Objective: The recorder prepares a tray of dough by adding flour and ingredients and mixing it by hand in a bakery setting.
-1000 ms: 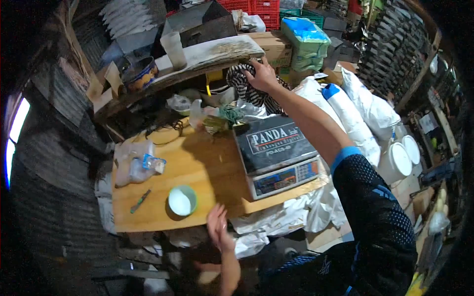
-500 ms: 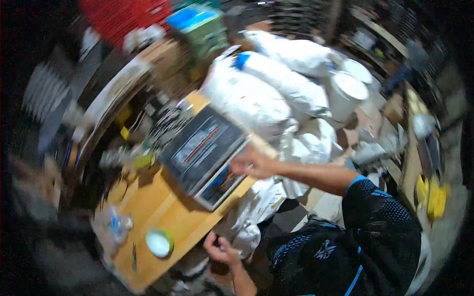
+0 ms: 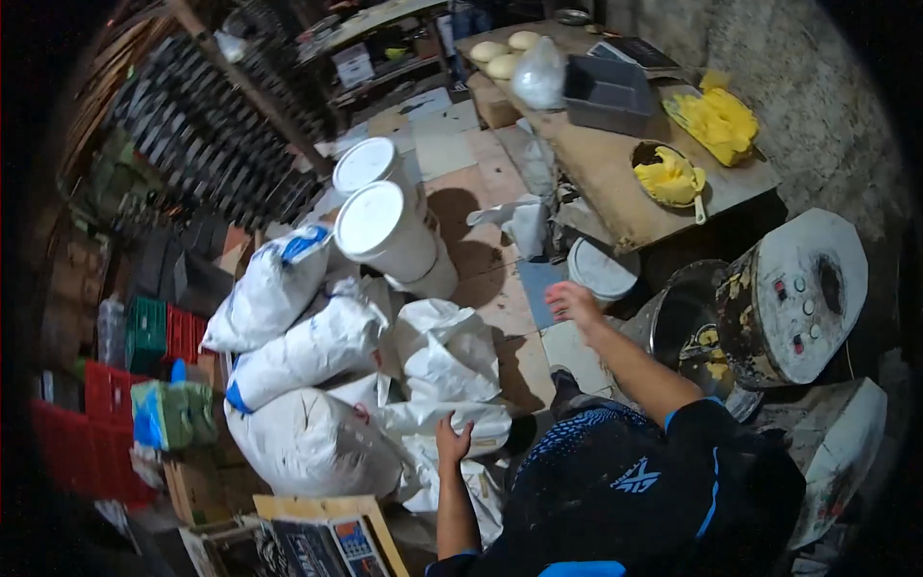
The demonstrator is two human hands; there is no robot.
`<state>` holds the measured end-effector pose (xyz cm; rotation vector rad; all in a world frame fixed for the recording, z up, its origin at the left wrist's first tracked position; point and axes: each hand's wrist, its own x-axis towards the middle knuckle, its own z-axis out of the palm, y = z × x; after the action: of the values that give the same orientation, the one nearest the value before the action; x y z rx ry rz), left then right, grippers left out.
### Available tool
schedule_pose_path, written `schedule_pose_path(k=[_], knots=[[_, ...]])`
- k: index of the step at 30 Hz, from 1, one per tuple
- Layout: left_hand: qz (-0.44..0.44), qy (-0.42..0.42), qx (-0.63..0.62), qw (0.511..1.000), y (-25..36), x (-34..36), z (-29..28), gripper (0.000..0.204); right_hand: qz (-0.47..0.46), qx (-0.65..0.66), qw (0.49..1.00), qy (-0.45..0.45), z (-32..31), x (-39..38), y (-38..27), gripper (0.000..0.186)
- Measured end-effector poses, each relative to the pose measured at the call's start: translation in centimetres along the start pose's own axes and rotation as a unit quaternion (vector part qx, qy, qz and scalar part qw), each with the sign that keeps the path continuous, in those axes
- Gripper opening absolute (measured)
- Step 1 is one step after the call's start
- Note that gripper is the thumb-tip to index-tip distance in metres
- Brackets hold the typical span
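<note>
My left hand [image 3: 454, 440] hangs low in front of me, fingers and thumb apart, with nothing in it. Just beside it lie crumpled white sacks [image 3: 447, 351]; I cannot tell whether it touches them. Farther forward and to the right, my right hand [image 3: 574, 303] is held out in the air, its fingers loosely bent and apart, also without anything in it. A white lidded bucket [image 3: 602, 269] stands close to that hand on the tiled floor. Right of my right forearm is a large metal mixing bowl [image 3: 687, 313] with yellowish residue inside.
A worn machine housing with buttons [image 3: 798, 298] stands at the right. The wooden table [image 3: 596, 173] carries a grey bin [image 3: 608, 91], dough balls [image 3: 502, 65] and a pan of yellow paste [image 3: 668, 176]. Full white sacks [image 3: 308, 438] and stacked white buckets [image 3: 385, 221] stand left.
The view has swung right, toward the table and machine. My right hand has left the black-topped box, which now shows only at the lower edge.
</note>
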<state>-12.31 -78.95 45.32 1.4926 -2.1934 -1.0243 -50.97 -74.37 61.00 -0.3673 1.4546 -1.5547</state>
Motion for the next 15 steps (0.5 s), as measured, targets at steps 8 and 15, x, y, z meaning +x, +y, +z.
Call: schedule_pose_path(k=[8,15], knots=[[-0.24,-0.232,0.019,0.942,-9.5,9.6,8.6,0.06,-0.116,-0.061,0.968,0.213,-11.5,8.8,-5.7,0.019],[-0.368,-0.232,-0.151,0.888,-9.3,20.8,9.6,0.036,-0.051,0.095,0.994,-0.001,-7.0,22.1,-11.7,0.017]])
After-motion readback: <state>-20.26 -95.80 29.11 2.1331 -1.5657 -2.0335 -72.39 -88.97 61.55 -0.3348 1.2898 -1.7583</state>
